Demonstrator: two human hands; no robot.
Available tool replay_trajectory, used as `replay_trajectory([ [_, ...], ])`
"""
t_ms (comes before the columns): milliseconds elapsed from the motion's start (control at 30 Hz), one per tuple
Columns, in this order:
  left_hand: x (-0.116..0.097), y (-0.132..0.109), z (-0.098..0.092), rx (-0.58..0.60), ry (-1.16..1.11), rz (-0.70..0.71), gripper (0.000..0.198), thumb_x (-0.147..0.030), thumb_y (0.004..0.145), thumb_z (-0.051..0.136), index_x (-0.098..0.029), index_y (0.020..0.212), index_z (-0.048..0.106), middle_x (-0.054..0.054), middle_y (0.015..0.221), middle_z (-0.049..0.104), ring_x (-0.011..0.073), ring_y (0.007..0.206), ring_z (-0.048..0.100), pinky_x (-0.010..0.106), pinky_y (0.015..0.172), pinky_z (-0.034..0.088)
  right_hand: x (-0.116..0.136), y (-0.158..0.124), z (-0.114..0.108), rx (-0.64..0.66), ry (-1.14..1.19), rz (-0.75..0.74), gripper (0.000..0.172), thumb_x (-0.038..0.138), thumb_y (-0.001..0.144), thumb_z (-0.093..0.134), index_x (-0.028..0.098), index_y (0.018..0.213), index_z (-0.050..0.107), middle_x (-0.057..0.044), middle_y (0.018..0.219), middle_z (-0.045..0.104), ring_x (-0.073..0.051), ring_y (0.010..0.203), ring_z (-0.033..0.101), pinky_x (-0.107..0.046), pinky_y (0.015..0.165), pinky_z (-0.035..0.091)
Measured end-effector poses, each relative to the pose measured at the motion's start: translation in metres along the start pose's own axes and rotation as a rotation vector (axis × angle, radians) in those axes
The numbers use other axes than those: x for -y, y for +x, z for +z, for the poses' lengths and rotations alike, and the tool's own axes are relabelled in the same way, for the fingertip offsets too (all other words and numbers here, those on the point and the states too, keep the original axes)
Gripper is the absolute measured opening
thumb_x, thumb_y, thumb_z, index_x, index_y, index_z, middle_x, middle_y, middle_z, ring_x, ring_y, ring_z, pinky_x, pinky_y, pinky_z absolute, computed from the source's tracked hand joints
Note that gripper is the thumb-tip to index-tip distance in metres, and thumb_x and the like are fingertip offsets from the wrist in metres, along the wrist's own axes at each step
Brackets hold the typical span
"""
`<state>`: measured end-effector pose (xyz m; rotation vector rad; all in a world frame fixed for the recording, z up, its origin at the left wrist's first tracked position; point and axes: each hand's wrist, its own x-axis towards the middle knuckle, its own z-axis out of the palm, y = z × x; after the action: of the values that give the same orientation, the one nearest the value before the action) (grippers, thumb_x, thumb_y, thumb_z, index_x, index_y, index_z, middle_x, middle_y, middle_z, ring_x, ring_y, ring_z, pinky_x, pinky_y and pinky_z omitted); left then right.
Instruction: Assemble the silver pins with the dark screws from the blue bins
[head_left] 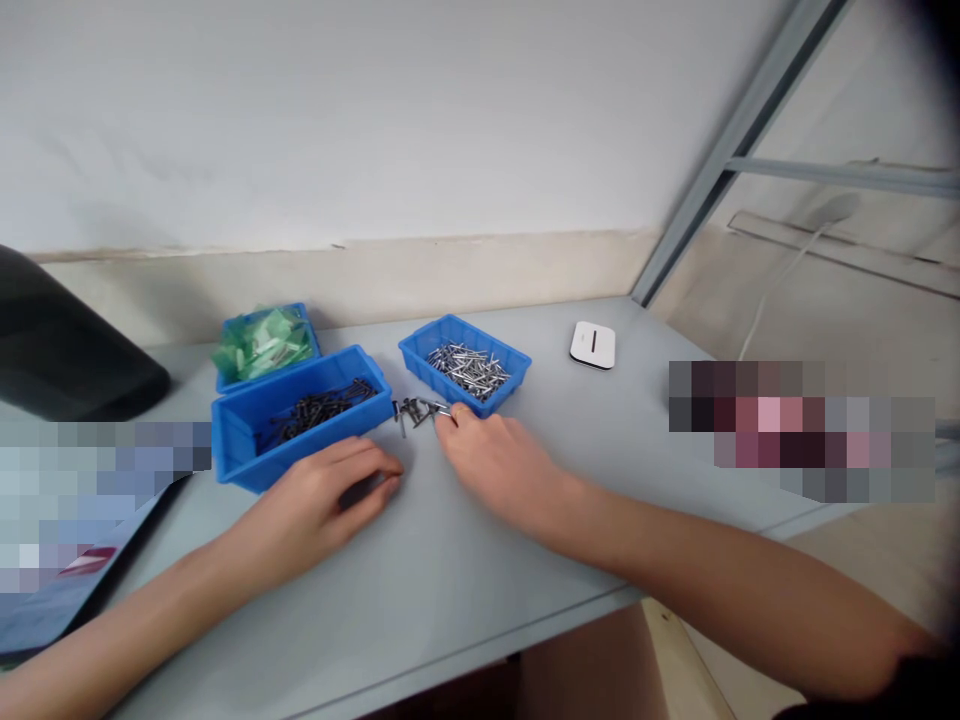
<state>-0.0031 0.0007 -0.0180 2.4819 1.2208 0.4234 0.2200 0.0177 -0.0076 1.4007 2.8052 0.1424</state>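
Observation:
My left hand (326, 495) rests on the grey table (480, 560), fingers curled down, just in front of a blue bin of dark screws (300, 425). What is under its fingers is hidden. My right hand (499, 455) reaches forward, its fingertips pinching at a small loose pile of screws (416, 410) lying on the table between the two front bins. A second blue bin (465, 362) holds shiny silver screws and stands just behind my right hand.
A third blue bin with green plastic bags (262, 342) stands behind the dark-screw bin. A small white device (592, 345) lies at the right rear. A dark object (67, 345) sits far left. The wall runs close behind the bins.

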Motion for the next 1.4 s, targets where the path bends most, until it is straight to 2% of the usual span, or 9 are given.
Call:
replay_trajectory([
  [200,-0.002,-0.001,-0.001,-0.069,-0.027,-0.040,0.024,-0.036,0.097,0.046,-0.023,0.098,0.066,0.003,0.093,0.071,0.0192,0.082,0.067,0.028,0.071,0.054,0.001,-0.002,-0.001,-0.182,-0.056,-0.025,0.022,-0.001,0.086,0.040,0.014,0.096,0.052,-0.005,0.075,0.062,-0.018,0.063,0.066,-0.025,0.048,0.036],
  [333,-0.003,-0.002,-0.002,-0.185,-0.068,-0.136,0.027,-0.042,0.096,0.049,-0.023,0.107,0.065,0.003,0.091,0.074,0.0196,0.077,0.068,0.025,0.061,0.053,0.003,-0.003,-0.003,-0.288,-0.008,-0.235,0.020,0.005,0.092,0.037,0.017,0.094,0.052,-0.002,0.075,0.062,-0.016,0.061,0.063,-0.029,0.044,0.022],
  [400,-0.004,-0.002,-0.003,-0.203,-0.081,-0.141,0.028,-0.043,0.095,0.050,-0.023,0.108,0.065,0.003,0.090,0.074,0.0200,0.077,0.068,0.026,0.061,0.053,0.004,-0.003,-0.004,-0.306,0.032,-0.353,0.020,0.006,0.093,0.036,0.018,0.095,0.053,-0.001,0.079,0.063,-0.015,0.063,0.062,-0.031,0.044,0.019],
  [500,-0.004,-0.001,-0.004,-0.177,-0.082,-0.079,0.025,-0.038,0.097,0.048,-0.022,0.095,0.067,0.002,0.086,0.072,0.0181,0.075,0.067,0.026,0.065,0.052,0.002,-0.002,-0.002,-0.343,0.103,-0.418,0.019,0.009,0.096,0.037,0.018,0.098,0.054,0.000,0.081,0.063,-0.014,0.067,0.062,-0.031,0.047,0.021],
  [600,-0.005,-0.001,-0.005,-0.157,-0.068,-0.043,0.027,-0.035,0.098,0.045,-0.022,0.086,0.066,0.001,0.081,0.070,0.0165,0.071,0.064,0.025,0.064,0.050,-0.001,0.001,0.001,-0.365,0.153,-0.405,0.016,0.013,0.099,0.040,0.017,0.095,0.055,0.000,0.080,0.062,-0.013,0.071,0.061,-0.031,0.051,0.027],
  [867,-0.005,-0.002,-0.003,-0.173,-0.060,-0.030,0.023,-0.034,0.094,0.050,-0.021,0.083,0.065,0.000,0.077,0.068,0.0147,0.067,0.061,0.023,0.059,0.049,-0.003,0.003,0.002,-0.361,0.236,-0.384,0.017,0.023,0.102,0.042,0.017,0.093,0.055,-0.001,0.084,0.065,-0.013,0.080,0.062,-0.028,0.060,0.033],
  [1000,-0.002,-0.003,-0.003,-0.220,-0.069,-0.070,0.022,-0.036,0.094,0.052,-0.021,0.093,0.068,0.001,0.083,0.072,0.0159,0.071,0.065,0.022,0.057,0.049,-0.004,0.006,0.003,-0.294,0.271,-0.336,0.022,0.033,0.103,0.043,0.017,0.097,0.057,-0.002,0.088,0.066,-0.015,0.085,0.064,-0.027,0.063,0.035],
  [1200,-0.002,-0.003,-0.003,-0.238,-0.069,-0.070,0.022,-0.036,0.094,0.052,-0.022,0.092,0.068,0.001,0.081,0.071,0.0161,0.069,0.065,0.022,0.054,0.048,-0.006,0.007,0.005,-0.270,0.238,-0.353,0.023,0.027,0.104,0.039,0.017,0.093,0.056,-0.003,0.084,0.067,-0.015,0.083,0.063,-0.027,0.066,0.036],
  [1400,0.000,-0.003,-0.001,-0.249,-0.079,-0.037,0.019,-0.037,0.092,0.057,-0.022,0.091,0.068,0.000,0.079,0.069,0.0145,0.065,0.062,0.023,0.059,0.050,-0.007,0.006,0.004,-0.274,0.236,-0.339,0.021,0.024,0.103,0.040,0.018,0.089,0.056,-0.001,0.081,0.065,-0.014,0.078,0.061,-0.027,0.062,0.032],
])
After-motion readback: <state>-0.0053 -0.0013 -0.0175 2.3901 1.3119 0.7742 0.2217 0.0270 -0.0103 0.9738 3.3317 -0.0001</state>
